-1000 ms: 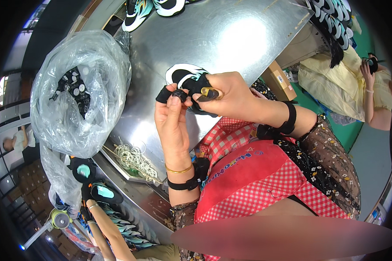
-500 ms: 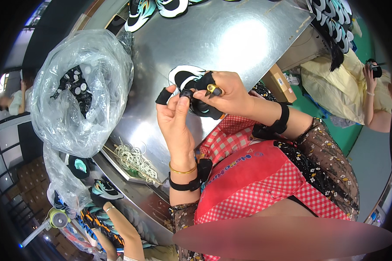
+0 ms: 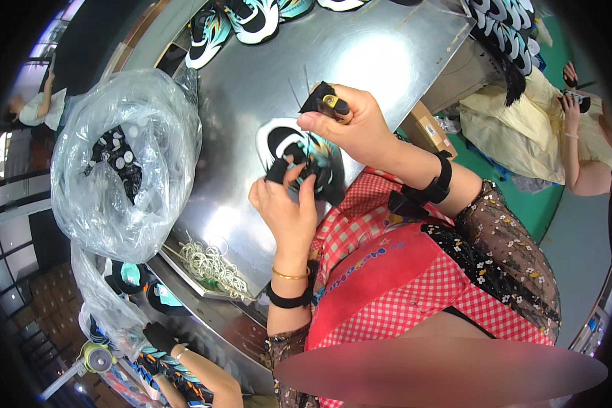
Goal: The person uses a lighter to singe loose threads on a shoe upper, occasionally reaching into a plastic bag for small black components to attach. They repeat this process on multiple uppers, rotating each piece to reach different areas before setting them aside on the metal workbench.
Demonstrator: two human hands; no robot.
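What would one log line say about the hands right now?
left hand: grips shoe upper | right hand: raised, pinching small black tool | surface: metal table

The broad worktable [image 3: 387, 61] is smooth sheet metal, glossy enough to throw back a white glare. On its left stands a crinkled bag of clear, shiny plastic film [image 3: 126, 170]. The black, white and teal shoe upper [image 3: 306, 160] near the left hand [image 3: 285, 207] looks like matt cloth with smooth printed panels. The person's red checked apron [image 3: 415, 285] is soft woven fabric.
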